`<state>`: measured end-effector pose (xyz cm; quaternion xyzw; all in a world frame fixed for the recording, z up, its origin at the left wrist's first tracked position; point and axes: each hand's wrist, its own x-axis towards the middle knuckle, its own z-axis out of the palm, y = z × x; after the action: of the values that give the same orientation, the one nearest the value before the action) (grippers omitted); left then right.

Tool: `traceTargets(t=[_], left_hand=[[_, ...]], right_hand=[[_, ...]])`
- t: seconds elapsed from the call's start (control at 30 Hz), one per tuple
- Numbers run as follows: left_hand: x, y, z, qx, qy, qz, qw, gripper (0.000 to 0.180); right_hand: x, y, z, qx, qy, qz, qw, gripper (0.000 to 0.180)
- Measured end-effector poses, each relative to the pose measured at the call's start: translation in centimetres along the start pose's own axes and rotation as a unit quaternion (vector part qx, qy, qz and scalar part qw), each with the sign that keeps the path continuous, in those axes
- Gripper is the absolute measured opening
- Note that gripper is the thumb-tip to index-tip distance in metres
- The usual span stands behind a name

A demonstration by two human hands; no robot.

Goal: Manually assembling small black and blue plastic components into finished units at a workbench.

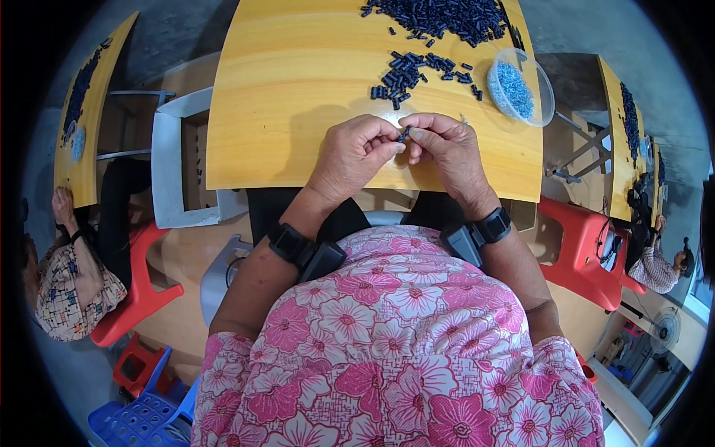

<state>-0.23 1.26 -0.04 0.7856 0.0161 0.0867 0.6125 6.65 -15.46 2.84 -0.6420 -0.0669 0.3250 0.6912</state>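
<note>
Head view: left hand (351, 153) and right hand (447, 147) meet over the table (283, 89) near its 6 o'clock edge. Fingertips of both hands are pressed together, pinching one small dark tube (404, 135) between them. Loose tubes (406, 74) lie at 12 o'clock from the hands; a larger pile (439, 15) sits beyond. A clear bowl (542, 100) of blue bits stands at 2 o'clock, near the table's right edge.

Risk, as judged: the tube is tiny, so a slackened pinch could drop it off the near edge into the lap. A wide right-hand sweep could tip the bowl. Open tabletop lies at 9 to 11 o'clock.
</note>
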Motion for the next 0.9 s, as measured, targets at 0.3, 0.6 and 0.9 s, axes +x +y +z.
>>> traceTargets(t=[0.3,0.6,0.9], left_hand=[[0.00,-0.20,-0.01,0.004,0.001,0.003,1.000,0.012],[0.04,-0.08,-0.02,0.011,0.001,0.003,1.000,0.010],[0.03,-0.09,-0.06,0.012,0.002,0.011,1.000,0.010]], right_hand=[[0.08,0.05,0.09,-0.052,0.005,-0.040,0.998,0.016],[0.00,-0.01,-0.02,-0.059,0.007,-0.037,0.998,0.015],[0.02,0.25,-0.19,-0.057,0.008,-0.044,0.997,0.017]])
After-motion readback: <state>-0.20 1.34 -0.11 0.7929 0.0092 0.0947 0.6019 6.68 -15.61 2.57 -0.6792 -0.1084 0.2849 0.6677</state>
